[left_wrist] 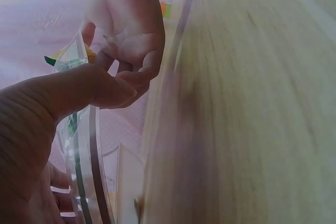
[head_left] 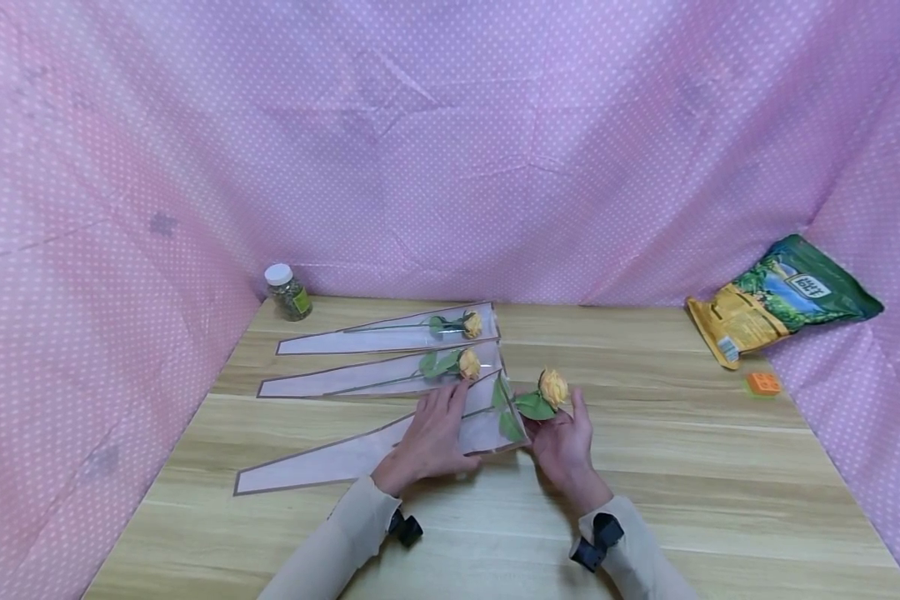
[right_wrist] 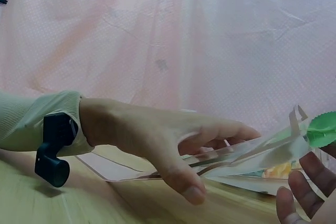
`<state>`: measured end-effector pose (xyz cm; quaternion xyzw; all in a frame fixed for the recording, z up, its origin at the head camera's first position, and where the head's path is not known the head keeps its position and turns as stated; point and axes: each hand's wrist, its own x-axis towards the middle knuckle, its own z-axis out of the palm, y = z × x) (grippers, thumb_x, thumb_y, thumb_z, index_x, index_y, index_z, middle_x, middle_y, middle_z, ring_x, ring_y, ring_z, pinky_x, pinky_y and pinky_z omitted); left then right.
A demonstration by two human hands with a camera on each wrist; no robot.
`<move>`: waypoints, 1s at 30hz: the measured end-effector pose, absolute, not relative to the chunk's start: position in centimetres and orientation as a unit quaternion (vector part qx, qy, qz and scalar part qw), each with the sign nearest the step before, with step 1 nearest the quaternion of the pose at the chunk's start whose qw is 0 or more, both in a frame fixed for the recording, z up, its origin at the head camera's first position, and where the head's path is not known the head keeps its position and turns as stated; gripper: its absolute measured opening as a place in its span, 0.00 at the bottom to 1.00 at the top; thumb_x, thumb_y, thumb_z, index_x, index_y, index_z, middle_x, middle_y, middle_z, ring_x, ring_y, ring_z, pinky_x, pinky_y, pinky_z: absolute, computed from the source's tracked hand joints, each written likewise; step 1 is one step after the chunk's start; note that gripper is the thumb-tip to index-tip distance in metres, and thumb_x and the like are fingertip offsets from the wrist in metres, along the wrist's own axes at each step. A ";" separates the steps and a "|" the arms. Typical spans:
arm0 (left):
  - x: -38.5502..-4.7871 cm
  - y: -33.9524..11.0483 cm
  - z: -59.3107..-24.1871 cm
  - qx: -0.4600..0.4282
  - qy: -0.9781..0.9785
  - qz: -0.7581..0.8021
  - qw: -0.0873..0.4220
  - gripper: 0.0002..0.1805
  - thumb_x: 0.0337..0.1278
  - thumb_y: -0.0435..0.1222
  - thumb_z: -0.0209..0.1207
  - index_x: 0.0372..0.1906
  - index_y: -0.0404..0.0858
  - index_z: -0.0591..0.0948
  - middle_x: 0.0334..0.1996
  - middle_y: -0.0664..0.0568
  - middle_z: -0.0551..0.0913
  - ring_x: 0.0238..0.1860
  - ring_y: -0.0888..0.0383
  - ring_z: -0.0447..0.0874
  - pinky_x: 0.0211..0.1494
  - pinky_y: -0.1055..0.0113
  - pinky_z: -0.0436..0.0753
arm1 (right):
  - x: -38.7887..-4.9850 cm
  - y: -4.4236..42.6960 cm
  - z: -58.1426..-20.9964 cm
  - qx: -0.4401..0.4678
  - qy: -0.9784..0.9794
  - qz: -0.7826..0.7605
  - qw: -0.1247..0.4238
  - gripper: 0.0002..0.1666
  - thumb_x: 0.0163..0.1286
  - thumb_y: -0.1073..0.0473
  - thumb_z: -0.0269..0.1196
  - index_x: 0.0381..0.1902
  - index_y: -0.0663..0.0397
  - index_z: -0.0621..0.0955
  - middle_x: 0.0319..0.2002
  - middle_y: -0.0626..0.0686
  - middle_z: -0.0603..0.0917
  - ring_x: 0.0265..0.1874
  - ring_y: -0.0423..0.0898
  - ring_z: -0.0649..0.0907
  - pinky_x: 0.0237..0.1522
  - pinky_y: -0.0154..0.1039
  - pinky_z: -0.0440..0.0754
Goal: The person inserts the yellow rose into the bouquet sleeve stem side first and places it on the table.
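My left hand (head_left: 437,429) grips the near clear flower sleeve (head_left: 307,463) across its wide part, thumb on the near side, fingers on the far side. In the left wrist view the sleeve (left_wrist: 79,156) bows between them. A yellow artificial rose (head_left: 552,388) sticks out of the wide mouth, its stem and lower leaves inside. Palm up at that mouth, my right hand (head_left: 564,446) holds the rose below its bloom, with a green leaf (right_wrist: 321,129) above the fingers. Beyond lie a middle sleeve (head_left: 300,386) and a far sleeve (head_left: 330,342), each holding a yellow rose.
A white-lidded jar (head_left: 289,293) stands at the table's back left. At the back right a green and yellow bag (head_left: 787,296) leans on the pink dotted curtain (head_left: 495,167). An orange block (head_left: 763,383) sits near the right edge of the wooden table (head_left: 682,483).
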<state>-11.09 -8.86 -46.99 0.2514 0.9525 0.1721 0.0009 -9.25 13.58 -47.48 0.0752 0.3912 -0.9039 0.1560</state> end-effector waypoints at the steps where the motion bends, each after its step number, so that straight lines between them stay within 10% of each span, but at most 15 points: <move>1: -11.1 -8.8 -47.0 0.253 0.952 0.172 -0.001 0.65 0.36 0.57 0.73 0.78 0.35 0.53 0.70 0.40 0.66 0.70 0.43 0.66 0.71 0.46 0.68 | -9.3 13.6 -47.4 0.080 0.398 -0.900 0.157 0.43 0.74 0.26 0.24 0.47 0.34 0.83 0.46 0.41 0.86 0.50 0.40 0.80 0.58 0.37 0.74; 30: -11.3 -9.0 -47.2 0.254 0.952 0.173 -0.006 0.63 0.36 0.55 0.73 0.78 0.35 0.54 0.70 0.41 0.67 0.70 0.43 0.66 0.72 0.47 0.67 | -10.1 16.6 -47.4 0.088 0.527 -0.845 0.042 0.07 0.75 0.55 0.59 0.42 0.37 0.84 0.40 0.39 0.87 0.36 0.34 0.85 0.42 0.31 0.84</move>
